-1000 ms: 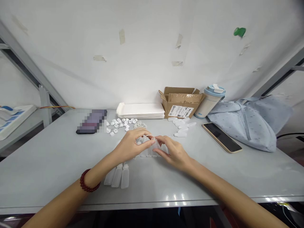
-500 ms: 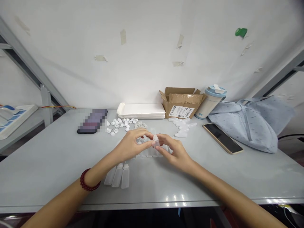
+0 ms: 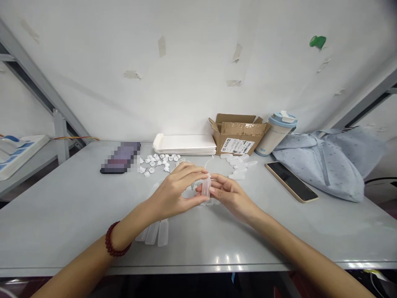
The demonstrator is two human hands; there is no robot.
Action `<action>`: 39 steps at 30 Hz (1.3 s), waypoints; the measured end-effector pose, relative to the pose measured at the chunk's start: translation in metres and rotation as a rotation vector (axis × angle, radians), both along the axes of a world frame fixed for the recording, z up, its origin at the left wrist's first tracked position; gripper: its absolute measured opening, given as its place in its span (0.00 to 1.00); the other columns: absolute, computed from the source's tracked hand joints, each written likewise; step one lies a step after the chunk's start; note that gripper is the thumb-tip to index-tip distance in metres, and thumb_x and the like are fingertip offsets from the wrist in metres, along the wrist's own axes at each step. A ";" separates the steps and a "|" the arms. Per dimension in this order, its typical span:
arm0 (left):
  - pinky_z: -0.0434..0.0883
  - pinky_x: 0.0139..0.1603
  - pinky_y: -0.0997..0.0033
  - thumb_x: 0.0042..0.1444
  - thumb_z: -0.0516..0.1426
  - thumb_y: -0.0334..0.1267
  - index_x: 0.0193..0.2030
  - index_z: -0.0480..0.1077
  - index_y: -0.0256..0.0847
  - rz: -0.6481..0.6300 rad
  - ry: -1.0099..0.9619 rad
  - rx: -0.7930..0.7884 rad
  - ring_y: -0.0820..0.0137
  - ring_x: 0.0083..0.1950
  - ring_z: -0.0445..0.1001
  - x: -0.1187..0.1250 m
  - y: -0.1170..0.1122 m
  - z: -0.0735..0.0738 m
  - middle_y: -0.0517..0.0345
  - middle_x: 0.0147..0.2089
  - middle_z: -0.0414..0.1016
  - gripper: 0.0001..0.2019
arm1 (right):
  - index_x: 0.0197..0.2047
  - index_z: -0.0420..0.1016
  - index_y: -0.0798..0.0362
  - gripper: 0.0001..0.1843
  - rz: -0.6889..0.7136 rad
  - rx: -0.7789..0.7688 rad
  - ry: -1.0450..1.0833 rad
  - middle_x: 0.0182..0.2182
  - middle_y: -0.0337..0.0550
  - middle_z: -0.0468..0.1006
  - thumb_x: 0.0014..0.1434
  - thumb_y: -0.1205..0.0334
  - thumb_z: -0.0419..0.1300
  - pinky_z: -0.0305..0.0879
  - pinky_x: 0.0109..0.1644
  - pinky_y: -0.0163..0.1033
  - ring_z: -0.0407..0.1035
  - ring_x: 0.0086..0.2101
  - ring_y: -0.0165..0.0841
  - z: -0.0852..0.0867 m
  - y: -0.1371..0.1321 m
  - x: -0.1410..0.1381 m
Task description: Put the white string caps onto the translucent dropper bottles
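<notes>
A small translucent plastic bottle [image 3: 206, 187] stands upright between my two hands above the table. My left hand [image 3: 178, 188] grips it, thumb at the base and fingertips at the top. From the other side my right hand [image 3: 231, 192] holds it too, thumb on its side and fingers behind. More translucent bottles lie on the table behind and under my hands, mostly hidden. Three bottles [image 3: 151, 235] lie side by side beneath my left wrist, their necks covered by the arm. White caps [image 3: 167, 165] are scattered beyond my left hand.
Several clear bottles [image 3: 237, 165] lie before an open cardboard box [image 3: 237, 138]. A stack of white envelopes [image 3: 186, 144], a blue-lidded tumbler [image 3: 276, 132], a light blue cloth bag [image 3: 322, 165], a phone [image 3: 291, 181] and a dark, pixelated phone [image 3: 120, 157] are also on the table [image 3: 77, 215].
The bottle has turned from tilted, top toward me, to upright. My left hand has shifted its grip, its thumb lowering to the base while its fingers reach the top.
</notes>
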State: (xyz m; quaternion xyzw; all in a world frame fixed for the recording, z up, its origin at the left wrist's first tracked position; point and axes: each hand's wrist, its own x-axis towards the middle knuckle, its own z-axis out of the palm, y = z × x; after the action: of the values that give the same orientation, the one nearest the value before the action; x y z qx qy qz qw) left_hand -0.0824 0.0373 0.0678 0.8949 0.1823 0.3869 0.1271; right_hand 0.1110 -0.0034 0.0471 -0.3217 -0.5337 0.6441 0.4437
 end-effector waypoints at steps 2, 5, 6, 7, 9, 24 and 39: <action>0.67 0.54 0.54 0.52 0.63 0.40 0.53 0.67 0.39 0.007 0.062 0.003 0.58 0.55 0.66 0.000 0.000 -0.001 0.47 0.53 0.71 0.21 | 0.54 0.67 0.53 0.20 0.011 -0.042 0.044 0.41 0.49 0.79 0.59 0.59 0.60 0.66 0.49 0.45 0.74 0.42 0.37 0.000 0.000 0.000; 0.66 0.56 0.53 0.53 0.62 0.39 0.55 0.66 0.38 0.030 0.104 0.005 0.58 0.57 0.63 -0.001 0.000 -0.002 0.46 0.55 0.70 0.22 | 0.53 0.68 0.53 0.20 0.019 -0.076 0.073 0.41 0.51 0.79 0.58 0.59 0.61 0.66 0.49 0.45 0.75 0.42 0.38 0.001 0.001 0.000; 0.65 0.57 0.53 0.54 0.61 0.38 0.55 0.65 0.38 0.036 0.109 0.001 0.59 0.58 0.63 -0.001 0.000 -0.002 0.47 0.54 0.70 0.22 | 0.53 0.68 0.53 0.20 0.020 -0.082 0.074 0.42 0.51 0.79 0.58 0.59 0.61 0.66 0.50 0.45 0.75 0.42 0.38 0.002 0.001 0.000; 0.65 0.57 0.53 0.54 0.61 0.37 0.55 0.65 0.38 0.041 0.113 -0.004 0.58 0.58 0.63 -0.001 0.000 -0.002 0.47 0.54 0.70 0.21 | 0.53 0.68 0.53 0.20 0.022 -0.085 0.073 0.42 0.51 0.79 0.57 0.59 0.61 0.65 0.50 0.45 0.75 0.42 0.38 0.002 0.001 0.000; 0.66 0.56 0.52 0.55 0.60 0.36 0.54 0.65 0.39 0.039 0.122 -0.011 0.58 0.57 0.63 -0.001 0.000 -0.002 0.48 0.53 0.71 0.20 | 0.52 0.68 0.53 0.19 0.032 -0.088 0.072 0.43 0.51 0.79 0.58 0.59 0.61 0.65 0.51 0.45 0.74 0.43 0.37 0.001 0.000 0.000; 0.66 0.57 0.56 0.55 0.59 0.31 0.53 0.65 0.38 0.085 0.193 0.007 0.60 0.57 0.62 -0.028 -0.022 -0.001 0.49 0.52 0.71 0.18 | 0.53 0.68 0.52 0.18 0.024 0.134 -0.191 0.42 0.45 0.78 0.59 0.60 0.59 0.66 0.49 0.41 0.72 0.42 0.32 0.000 -0.013 -0.015; 0.70 0.50 0.64 0.49 0.63 0.34 0.49 0.68 0.47 0.103 0.453 -0.261 0.62 0.54 0.64 -0.064 -0.062 -0.006 0.58 0.50 0.72 0.19 | 0.45 0.72 0.53 0.10 0.093 0.512 -0.737 0.37 0.43 0.76 0.59 0.67 0.56 0.66 0.34 0.34 0.68 0.30 0.29 0.000 -0.036 -0.034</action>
State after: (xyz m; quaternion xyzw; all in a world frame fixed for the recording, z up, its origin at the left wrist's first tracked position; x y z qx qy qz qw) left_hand -0.1467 -0.0252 0.0615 0.9243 0.2999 0.1560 0.1774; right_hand 0.0767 -0.0397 0.0474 -0.3850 -0.8121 0.3532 0.2598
